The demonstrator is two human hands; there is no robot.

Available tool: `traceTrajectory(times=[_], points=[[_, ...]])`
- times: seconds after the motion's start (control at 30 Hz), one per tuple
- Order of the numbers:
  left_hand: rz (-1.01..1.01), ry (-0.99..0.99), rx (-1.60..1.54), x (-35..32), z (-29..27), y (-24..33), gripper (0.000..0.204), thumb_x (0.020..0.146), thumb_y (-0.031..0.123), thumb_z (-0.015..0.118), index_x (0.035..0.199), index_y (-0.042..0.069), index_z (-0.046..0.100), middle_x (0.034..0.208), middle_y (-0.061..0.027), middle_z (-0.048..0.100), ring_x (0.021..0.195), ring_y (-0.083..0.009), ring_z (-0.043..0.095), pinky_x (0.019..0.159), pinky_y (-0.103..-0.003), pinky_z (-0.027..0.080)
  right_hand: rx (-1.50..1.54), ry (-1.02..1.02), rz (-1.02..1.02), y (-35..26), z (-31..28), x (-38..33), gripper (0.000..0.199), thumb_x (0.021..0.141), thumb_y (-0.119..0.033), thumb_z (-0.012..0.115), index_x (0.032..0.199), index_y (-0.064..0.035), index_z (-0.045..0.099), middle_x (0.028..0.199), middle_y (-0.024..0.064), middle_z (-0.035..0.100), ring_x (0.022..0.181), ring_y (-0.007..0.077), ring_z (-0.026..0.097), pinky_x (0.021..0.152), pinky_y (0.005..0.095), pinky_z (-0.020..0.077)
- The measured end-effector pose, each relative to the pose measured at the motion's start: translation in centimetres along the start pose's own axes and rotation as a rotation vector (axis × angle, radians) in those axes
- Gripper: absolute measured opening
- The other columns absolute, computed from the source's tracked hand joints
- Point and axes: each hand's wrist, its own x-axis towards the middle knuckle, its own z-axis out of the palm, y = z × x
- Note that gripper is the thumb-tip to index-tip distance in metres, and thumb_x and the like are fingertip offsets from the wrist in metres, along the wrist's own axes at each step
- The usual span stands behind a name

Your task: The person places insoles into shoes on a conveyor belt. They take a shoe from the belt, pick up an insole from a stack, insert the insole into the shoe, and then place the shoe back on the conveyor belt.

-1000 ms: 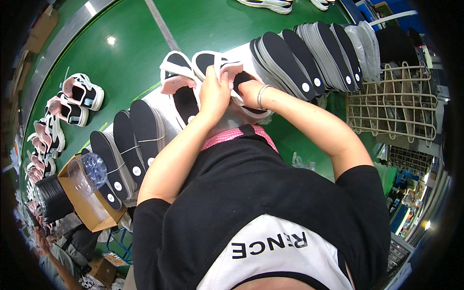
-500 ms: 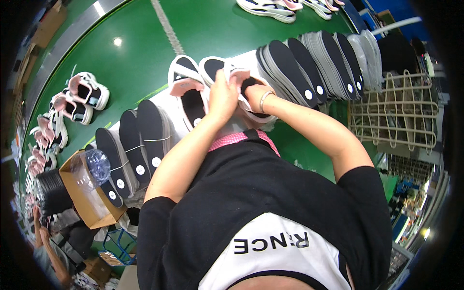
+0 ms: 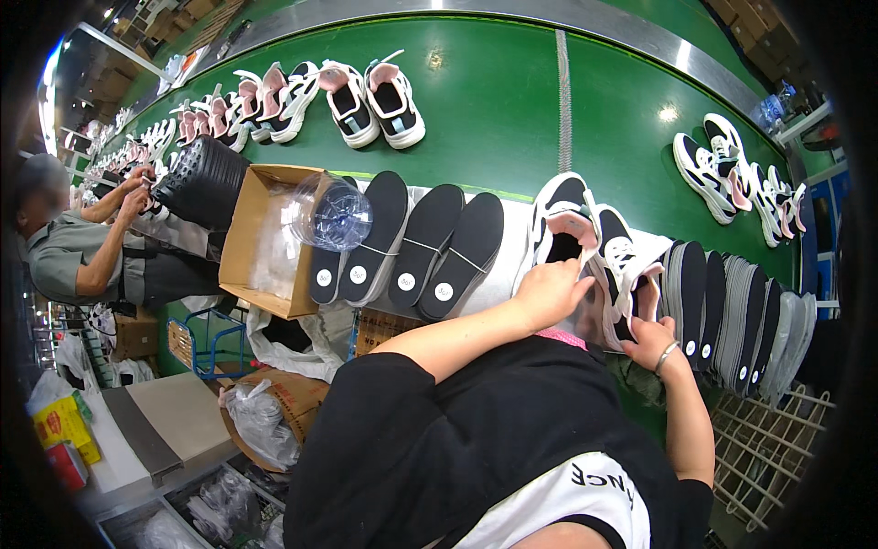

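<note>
Side by side in front of me are two white, black and pink sneakers, heels toward me. My left hand [image 3: 551, 295] has its fingers closed at the heel collar of the left sneaker [image 3: 565, 206], whose pink tongue and dark inside show. My right hand [image 3: 651, 342] grips the heel of the right sneaker [image 3: 615, 240], which is tilted, its laces facing up. Part of each heel is hidden by my fingers. Black insoles [image 3: 468, 252] with round white stickers lie to the left, some bound with bands. More stacked insoles [image 3: 692, 293] stand close to my right hand.
A green conveyor belt [image 3: 494, 101] runs across the far side, carrying sneakers [image 3: 395, 101] on the left and more sneakers [image 3: 709, 169] on the right. An open cardboard box [image 3: 240, 247] with clear plastic stands left. Beyond it a co-worker [image 3: 87, 242] handles something. A wire rack [image 3: 768, 448] is at right.
The view has swung left, showing more of the box and co-worker. My left hand has left the right sneaker's tongue for the left sneaker. My right hand has come out of the right sneaker to its heel.
</note>
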Motion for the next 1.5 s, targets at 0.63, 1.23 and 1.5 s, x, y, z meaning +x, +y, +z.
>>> traceTrajectory(times=[0.63,1.23,1.5], points=[[0.076,-0.119,0.563,10.8,-0.5,-2.3,0.030,0.072,0.021,0.047,0.087,-0.005,0.048,0.078,-0.0260,0.057,0.077,-0.0388,0.056,0.068,-0.044,0.045,0.281,0.891,-0.379,-3.1,-3.0,0.1,0.036,0.072,-0.026,0.058,0.101,-0.0076,0.051,0.108,0.0120,0.049,0.103,0.0267,0.045,0.086,0.0446,0.0324],[0.348,-0.052,0.346,4.4,8.1,-5.8,0.033,0.073,0.019,0.055,0.103,0.006,0.050,0.102,-0.0118,0.050,0.095,-0.0275,0.045,0.080,-0.039,0.034,0.224,0.918,0.583,27.4,-6.0,10.9,0.043,0.067,-0.013,0.059,0.108,-0.0131,0.047,0.115,0.0173,0.041,0.103,0.0343,0.043,0.084,0.0393,0.0394],[0.394,0.035,0.230,5.1,8.5,-6.1,0.023,0.069,0.020,0.059,0.089,0.010,0.055,0.095,-0.0052,0.052,0.090,-0.0240,0.049,0.075,-0.037,0.037,0.227,0.637,0.808,32.3,-8.0,14.8,0.044,0.059,-0.019,0.066,0.101,-0.0147,0.052,0.126,0.0204,0.026,0.110,0.0368,0.036,0.087,0.0383,0.0384]])
